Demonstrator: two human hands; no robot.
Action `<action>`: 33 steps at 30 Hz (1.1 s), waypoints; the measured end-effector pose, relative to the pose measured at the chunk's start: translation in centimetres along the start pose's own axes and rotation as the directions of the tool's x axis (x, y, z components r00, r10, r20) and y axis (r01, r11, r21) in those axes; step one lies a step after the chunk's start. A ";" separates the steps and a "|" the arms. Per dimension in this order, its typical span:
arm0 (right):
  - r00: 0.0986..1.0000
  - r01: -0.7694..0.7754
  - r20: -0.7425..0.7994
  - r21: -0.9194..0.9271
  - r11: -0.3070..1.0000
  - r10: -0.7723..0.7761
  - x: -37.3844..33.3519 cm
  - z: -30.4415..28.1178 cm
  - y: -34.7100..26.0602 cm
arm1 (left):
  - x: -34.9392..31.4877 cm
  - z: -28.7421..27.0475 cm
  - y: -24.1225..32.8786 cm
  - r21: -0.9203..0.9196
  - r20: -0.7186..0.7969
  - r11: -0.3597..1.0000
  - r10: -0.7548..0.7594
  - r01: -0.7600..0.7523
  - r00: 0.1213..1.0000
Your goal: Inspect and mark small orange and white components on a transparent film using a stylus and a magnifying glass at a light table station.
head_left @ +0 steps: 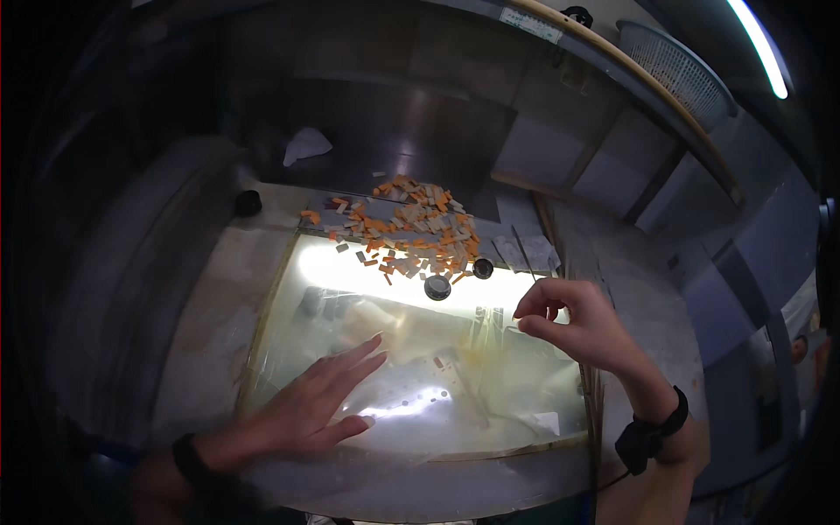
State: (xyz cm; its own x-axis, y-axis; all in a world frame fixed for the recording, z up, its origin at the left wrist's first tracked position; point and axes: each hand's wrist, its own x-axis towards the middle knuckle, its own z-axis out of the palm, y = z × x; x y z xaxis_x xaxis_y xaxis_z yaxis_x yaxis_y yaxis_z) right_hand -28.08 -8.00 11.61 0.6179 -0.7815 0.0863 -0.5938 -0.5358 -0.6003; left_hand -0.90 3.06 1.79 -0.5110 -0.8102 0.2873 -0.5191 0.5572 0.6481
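My left hand [328,398] hovers over the lit glass panel [350,306] with its fingers stretched out and nothing in them. Above the panel's right side, my right hand [577,322] is closed, thumb and forefinger brought together in a pinch. What that pinch holds, if anything, is too small to tell. A thin dark stick [522,251] shows just beyond its knuckles; whether the fingers touch it I cannot tell. Between the hands, a small reddish-brown piece [438,361] and several tiny dark dots [405,403] appear on the panel.
A heap of small orange and tan blocks [429,214] spreads across the panel's far edge. Two round dark pieces [437,287] sit beside it. Farther off lie a black knob-like thing [248,203] and a crumpled white cloth [307,146]. A pale basket [674,74] stands on the upper shelf.
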 end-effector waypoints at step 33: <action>0.989 -0.142 0.000 -0.308 0.941 0.149 -0.1 2.1 3.8 | -24.5 -1.9 5.9 -0.422 -0.472 0.680 -0.730 0.600 0.494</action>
State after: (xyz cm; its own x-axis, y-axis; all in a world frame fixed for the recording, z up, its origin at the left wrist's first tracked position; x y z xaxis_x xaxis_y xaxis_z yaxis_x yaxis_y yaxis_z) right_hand -29.36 -9.29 7.67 0.5224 -0.8527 -0.0042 -0.8049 -0.4915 -0.3325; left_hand 9.89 25.88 -0.04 0.4498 -0.8931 0.0024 -0.3704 -0.1841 0.9105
